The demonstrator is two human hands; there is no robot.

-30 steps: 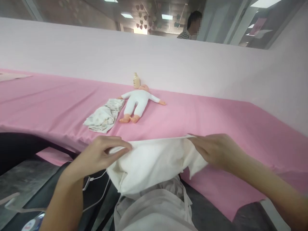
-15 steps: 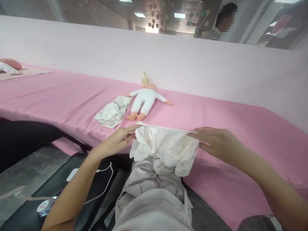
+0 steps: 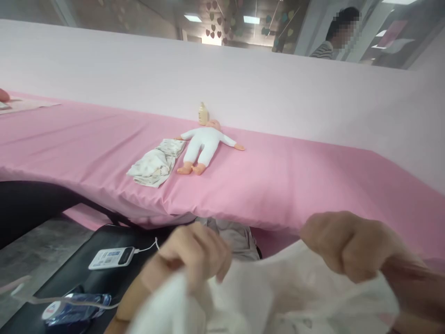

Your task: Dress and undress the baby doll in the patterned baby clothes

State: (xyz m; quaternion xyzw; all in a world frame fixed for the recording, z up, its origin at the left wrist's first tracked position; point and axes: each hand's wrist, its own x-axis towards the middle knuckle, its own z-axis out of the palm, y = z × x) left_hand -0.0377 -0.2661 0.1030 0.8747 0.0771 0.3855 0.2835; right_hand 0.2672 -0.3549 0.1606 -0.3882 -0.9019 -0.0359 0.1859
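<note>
White cloth [image 3: 267, 301], soft, thin and blurred, is hanging in loose folds low before me; my left fingers [image 3: 208, 250] are curling over one side, my right fingers [image 3: 333, 239] clenching the other. To my left, a smooth black seat [image 3: 76, 280] is holding a flat white device [image 3: 111, 258] and a clear bluish bottle [image 3: 85, 304]. Farther, the bench [image 3: 295, 181] is wearing creased pink fabric. Crumpled printed cloth [image 3: 156, 163] is lying just beside a white-bodied doll [image 3: 202, 139], limbs splaying. A cream bottle [image 3: 203, 114] is standing upright by its head.
</note>
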